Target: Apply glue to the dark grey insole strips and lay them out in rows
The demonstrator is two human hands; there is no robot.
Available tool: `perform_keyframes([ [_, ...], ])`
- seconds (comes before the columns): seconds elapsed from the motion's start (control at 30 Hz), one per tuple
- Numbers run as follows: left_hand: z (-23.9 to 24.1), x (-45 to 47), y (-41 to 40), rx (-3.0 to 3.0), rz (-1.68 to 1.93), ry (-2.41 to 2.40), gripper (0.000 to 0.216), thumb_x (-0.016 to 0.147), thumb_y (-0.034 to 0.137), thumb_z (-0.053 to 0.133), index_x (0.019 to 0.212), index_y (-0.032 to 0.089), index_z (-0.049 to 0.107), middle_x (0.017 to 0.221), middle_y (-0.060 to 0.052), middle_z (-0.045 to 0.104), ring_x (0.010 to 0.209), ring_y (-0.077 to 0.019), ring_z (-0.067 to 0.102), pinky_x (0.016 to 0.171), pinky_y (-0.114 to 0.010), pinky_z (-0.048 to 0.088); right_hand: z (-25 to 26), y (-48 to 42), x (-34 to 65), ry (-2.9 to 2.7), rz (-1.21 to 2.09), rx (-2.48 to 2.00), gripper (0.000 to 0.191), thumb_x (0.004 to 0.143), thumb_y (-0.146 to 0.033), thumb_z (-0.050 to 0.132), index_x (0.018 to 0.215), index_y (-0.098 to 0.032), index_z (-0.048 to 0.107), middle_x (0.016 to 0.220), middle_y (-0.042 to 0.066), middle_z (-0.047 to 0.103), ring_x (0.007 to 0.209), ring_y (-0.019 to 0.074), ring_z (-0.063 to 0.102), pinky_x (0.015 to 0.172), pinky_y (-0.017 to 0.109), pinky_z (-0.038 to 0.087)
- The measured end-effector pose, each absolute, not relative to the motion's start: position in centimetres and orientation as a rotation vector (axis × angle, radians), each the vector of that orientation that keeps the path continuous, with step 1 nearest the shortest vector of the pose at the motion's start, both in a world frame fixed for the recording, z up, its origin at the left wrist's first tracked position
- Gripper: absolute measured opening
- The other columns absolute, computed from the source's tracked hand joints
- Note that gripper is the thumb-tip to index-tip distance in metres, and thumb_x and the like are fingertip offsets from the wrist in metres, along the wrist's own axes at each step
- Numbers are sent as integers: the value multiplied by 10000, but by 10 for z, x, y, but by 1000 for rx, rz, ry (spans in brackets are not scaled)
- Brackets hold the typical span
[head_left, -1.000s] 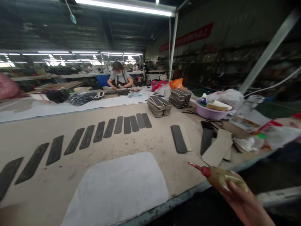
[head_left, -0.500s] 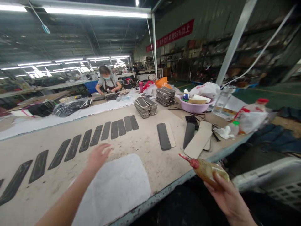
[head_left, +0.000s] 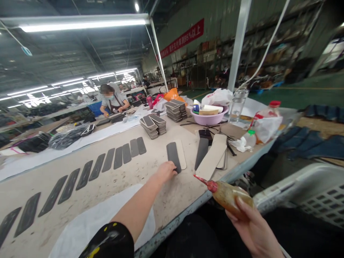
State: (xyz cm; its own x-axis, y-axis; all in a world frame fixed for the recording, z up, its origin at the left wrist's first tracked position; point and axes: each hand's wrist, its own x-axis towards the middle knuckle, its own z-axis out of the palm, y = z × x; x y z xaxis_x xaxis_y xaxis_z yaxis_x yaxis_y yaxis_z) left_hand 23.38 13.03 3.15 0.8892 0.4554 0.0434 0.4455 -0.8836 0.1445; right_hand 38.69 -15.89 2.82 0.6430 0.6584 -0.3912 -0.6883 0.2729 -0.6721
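My left hand (head_left: 167, 171) is at the near end of a dark grey rounded strip (head_left: 173, 153), its fingers curled onto that edge. The strip lies flat on the table, partly over a beige strip (head_left: 182, 157). Held in my right hand (head_left: 248, 224) is a squeeze glue bottle (head_left: 229, 195), tilted, with a red-stained nozzle pointing up and left above the table's front edge. A row of dark strips (head_left: 84, 175), several with a shiny surface, stretches across the table to the left. A white sheet (head_left: 107, 218) lies partly under my left forearm.
Stacked strips (head_left: 153, 126) stand farther back, with another stack (head_left: 176, 110) behind. Right of them are a purple basin (head_left: 209, 118), a clear jar (head_left: 238, 105), a bagged red-capped bottle (head_left: 267, 120) and loose beige pieces (head_left: 213, 154). A co-worker (head_left: 114, 102) sits across the table.
My left hand has moved right from beside the row to the dark grey strip and closed on its near end. The view has turned right; my right hand still holds the glue bottle.
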Motion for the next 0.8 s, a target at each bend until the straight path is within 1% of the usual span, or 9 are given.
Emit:
perform_keyframes([
  [0.1, 31, 234, 135, 2947, 34, 676, 174, 834, 251, 572, 776, 169, 715, 857, -63, 680, 876, -195, 618, 798, -280, 487, 31, -159, 386, 58, 940, -901, 611, 578, -292, 828, 1139, -294, 586, 1136, 32, 609, 901, 209, 613, 614, 240, 533],
  [0.2, 31, 234, 138, 2957, -6, 660, 168, 847, 245, 561, 824, 187, 718, 893, -43, 693, 921, -179, 614, 828, -263, 477, 35, -158, 386, 102, 963, -909, 624, 554, -302, 839, 1126, -293, 590, 1160, 35, 594, 909, 209, 606, 629, 242, 536],
  [0.27, 29, 234, 138, 2967, -21, 672, 175, 851, 234, 550, 849, 181, 717, 921, -51, 694, 925, -178, 615, 840, -268, 477, 36, -158, 386, 112, 970, -909, 625, 552, -307, 840, 1123, -295, 588, 1169, 34, 588, 910, 205, 603, 631, 237, 534],
  [0.43, 27, 239, 134, 3017, -91, 708, 207, 838, 182, 511, 766, 147, 703, 851, -82, 669, 850, -195, 628, 802, -307, 495, 36, -157, 385, 88, 970, -899, 614, 572, -317, 830, 1131, -289, 577, 1161, 35, 587, 906, 193, 600, 625, 216, 526],
  [0.53, 27, 243, 129, 3050, -117, 730, 215, 808, 132, 494, 713, 120, 686, 783, -94, 644, 777, -196, 632, 752, -314, 507, 36, -158, 383, 93, 960, -911, 625, 567, -318, 832, 1134, -291, 570, 1151, 34, 593, 915, 201, 602, 660, 237, 535],
  [0.67, 29, 246, 124, 3071, -36, 782, 243, 810, 107, 464, 715, 101, 687, 765, -112, 635, 714, -191, 630, 692, -314, 519, 34, -159, 382, 78, 963, -899, 627, 570, -317, 830, 1138, -284, 566, 1132, 44, 608, 946, 217, 604, 720, 264, 539],
  [0.73, 33, 242, 124, 3068, 43, 778, 245, 827, 113, 462, 746, 118, 693, 791, -101, 645, 748, -186, 632, 714, -307, 524, 31, -159, 382, 68, 970, -894, 630, 566, -310, 833, 1137, -290, 567, 1142, 40, 606, 945, 216, 607, 728, 268, 541],
  [0.8, 40, 233, 125, 3061, 137, 756, 238, 851, 125, 461, 821, 144, 696, 868, -80, 655, 823, -172, 629, 775, -292, 520, 28, -158, 383, 63, 971, -893, 629, 563, -308, 833, 1134, -298, 569, 1148, 30, 605, 932, 209, 612, 719, 265, 543],
])
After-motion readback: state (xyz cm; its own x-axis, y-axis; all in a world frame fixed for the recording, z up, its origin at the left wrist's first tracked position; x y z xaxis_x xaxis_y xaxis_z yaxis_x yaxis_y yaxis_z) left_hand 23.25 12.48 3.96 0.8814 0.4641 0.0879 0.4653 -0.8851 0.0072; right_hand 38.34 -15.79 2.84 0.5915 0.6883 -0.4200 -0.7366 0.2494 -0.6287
